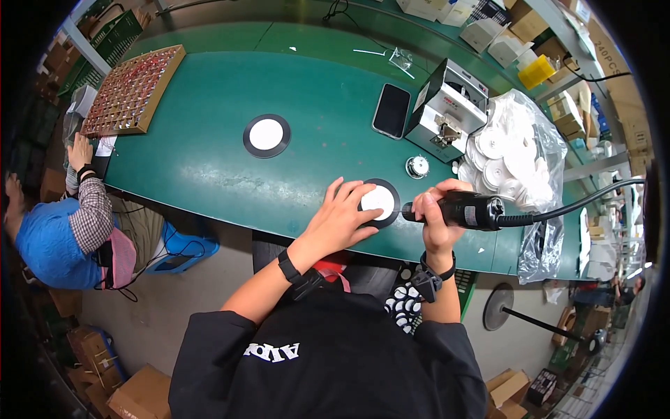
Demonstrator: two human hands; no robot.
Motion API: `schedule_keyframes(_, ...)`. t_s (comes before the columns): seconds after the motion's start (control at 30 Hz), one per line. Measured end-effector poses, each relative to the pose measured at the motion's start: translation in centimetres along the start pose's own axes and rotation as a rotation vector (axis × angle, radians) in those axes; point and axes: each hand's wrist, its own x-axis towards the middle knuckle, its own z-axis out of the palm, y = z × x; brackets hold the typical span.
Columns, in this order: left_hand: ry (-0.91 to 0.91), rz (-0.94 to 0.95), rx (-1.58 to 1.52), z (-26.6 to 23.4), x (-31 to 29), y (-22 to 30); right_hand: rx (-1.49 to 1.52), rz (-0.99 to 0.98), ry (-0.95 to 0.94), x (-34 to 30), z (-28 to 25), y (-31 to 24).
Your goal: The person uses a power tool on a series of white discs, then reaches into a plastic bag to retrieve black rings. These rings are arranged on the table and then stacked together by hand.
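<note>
A black-rimmed round disc with a white centre [384, 196] lies near the front edge of the green table. Across its left part rest the spread fingers of my left hand [336, 218], pressing on it. My right hand [438, 213] is wrapped round a black electric screwdriver [472, 210], held nearly level, its thin bit pointing left at the disc's right edge. Whether the bit touches a screw is too small to tell. Farther back and left sits a second black-rimmed white disc [266, 134]. A small round metal part [417, 167] stands just beyond my right hand.
A black phone [391, 110] lies beside a grey machine [450, 112]. White plastic discs [504, 150] fill a clear bag at the right. The screwdriver's cable [593, 196] runs right. A compartmented box [132, 91] stands far left, near a co-worker in a blue head covering [59, 241].
</note>
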Motion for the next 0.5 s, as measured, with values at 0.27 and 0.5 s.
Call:
schedule_keyframes(0.27,-0.002,-0.001,0.002,0.27,-0.17,-0.23,-0.007,-0.032,0.024,0.03,0.37,-0.9)
schedule_keyframes(0.5,0.006,0.0,-0.007,0.34,-0.15,-0.15,0.002,-0.044,0.025,0.33,0.47,-0.63)
